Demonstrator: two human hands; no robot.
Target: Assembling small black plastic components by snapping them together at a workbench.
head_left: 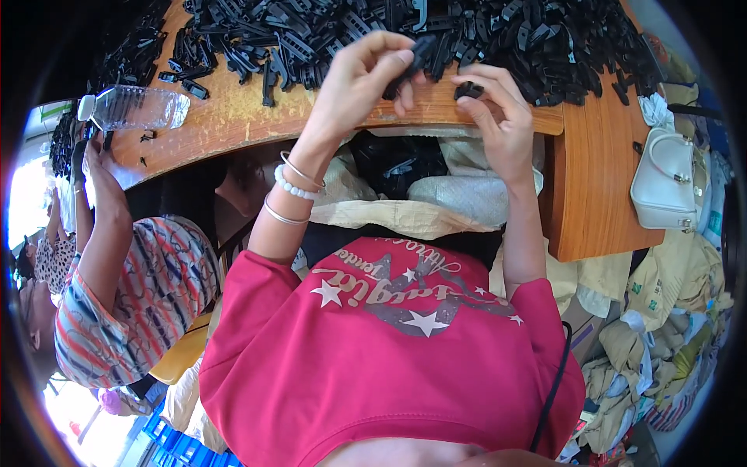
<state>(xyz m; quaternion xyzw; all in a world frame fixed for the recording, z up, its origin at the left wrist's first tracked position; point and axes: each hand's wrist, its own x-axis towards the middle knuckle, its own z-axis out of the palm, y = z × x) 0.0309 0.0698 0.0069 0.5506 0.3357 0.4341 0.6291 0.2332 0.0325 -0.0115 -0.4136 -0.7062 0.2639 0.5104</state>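
My left hand [362, 78], with bangles and a white bead bracelet on its wrist, pinches a long black plastic part [419, 59] over the table's near edge. To its right, my right hand [503, 117] is curled with a small black plastic piece [468, 91] between thumb and fingers. The two pieces are apart. Just beyond both hands lies a wide heap of similar black plastic parts [303, 47] on the worn wooden table [241, 105]. Below my hands, in front of my body, an open pale sack [405, 214] holds more black parts [398, 167].
A clear plastic bottle [144, 107] lies on its side at the table's left. Another person in a patterned top [144, 296] sits on my left, arm at the table. A white handbag [665, 183] hangs beside the wooden cabinet [595, 179] on the right. Crumpled sacks [630, 350] are piled below it.
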